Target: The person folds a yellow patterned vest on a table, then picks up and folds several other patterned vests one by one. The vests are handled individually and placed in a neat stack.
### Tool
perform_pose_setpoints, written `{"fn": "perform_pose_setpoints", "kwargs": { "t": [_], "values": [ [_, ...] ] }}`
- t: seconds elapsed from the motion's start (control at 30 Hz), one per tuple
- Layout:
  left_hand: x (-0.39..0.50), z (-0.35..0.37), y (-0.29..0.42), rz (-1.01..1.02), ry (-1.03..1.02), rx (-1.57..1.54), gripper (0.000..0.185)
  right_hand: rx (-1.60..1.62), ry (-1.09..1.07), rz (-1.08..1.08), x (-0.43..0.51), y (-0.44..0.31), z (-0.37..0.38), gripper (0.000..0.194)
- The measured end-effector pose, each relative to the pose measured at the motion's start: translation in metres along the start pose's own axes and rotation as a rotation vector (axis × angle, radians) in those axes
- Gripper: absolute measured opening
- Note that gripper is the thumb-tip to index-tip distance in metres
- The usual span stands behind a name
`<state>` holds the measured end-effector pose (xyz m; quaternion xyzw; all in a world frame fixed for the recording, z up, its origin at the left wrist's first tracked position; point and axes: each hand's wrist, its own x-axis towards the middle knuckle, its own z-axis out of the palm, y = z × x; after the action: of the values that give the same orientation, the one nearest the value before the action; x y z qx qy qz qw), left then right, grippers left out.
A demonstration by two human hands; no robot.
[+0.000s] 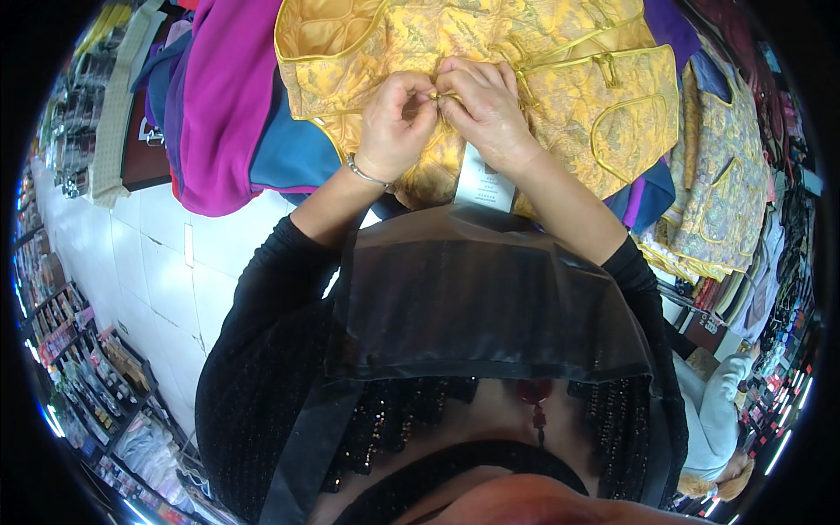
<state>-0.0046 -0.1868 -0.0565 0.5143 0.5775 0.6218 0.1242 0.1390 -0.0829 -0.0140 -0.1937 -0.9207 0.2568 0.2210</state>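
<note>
A quilted yellow brocade vest with shiny gold piping lies spread before me. My left hand pinches a small gold knot fastener on its front edge between thumb and finger. From the other side, my right hand grips the cord of the same fastener, its fingertips almost touching the left ones. Another frog fastener shows on the vest's right part, above a rounded pocket. A white label bearing writing hangs from the vest below my right hand.
Magenta cloth and blue cloth lie under and left of the vest. At right hangs a patterned vest beside racked clothes. White floor tiles and goods shelves are at left. A person in a pale top is at lower right.
</note>
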Motion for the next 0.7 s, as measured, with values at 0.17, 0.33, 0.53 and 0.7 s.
{"fn": "perform_pose_setpoints", "kwargs": {
  "t": [0.17, 0.33, 0.53, 0.7],
  "values": [
    [0.005, -0.003, 0.004, 0.050, -0.017, 0.090, 0.022, 0.010, -0.014, 0.006, 0.002, 0.002, -0.001, 0.013],
    [0.008, 0.000, 0.005, 0.041, -0.005, 0.089, 0.020, 0.014, 0.031, 0.015, 0.003, 0.000, 0.001, 0.009],
    [0.009, 0.003, 0.002, 0.036, -0.005, 0.078, 0.020, -0.027, 0.054, 0.015, 0.004, 0.000, 0.001, 0.007],
    [0.014, 0.003, 0.003, 0.060, -0.037, 0.153, 0.020, -0.051, 0.087, 0.027, 0.003, 0.002, 0.004, 0.008]
  ]
}}
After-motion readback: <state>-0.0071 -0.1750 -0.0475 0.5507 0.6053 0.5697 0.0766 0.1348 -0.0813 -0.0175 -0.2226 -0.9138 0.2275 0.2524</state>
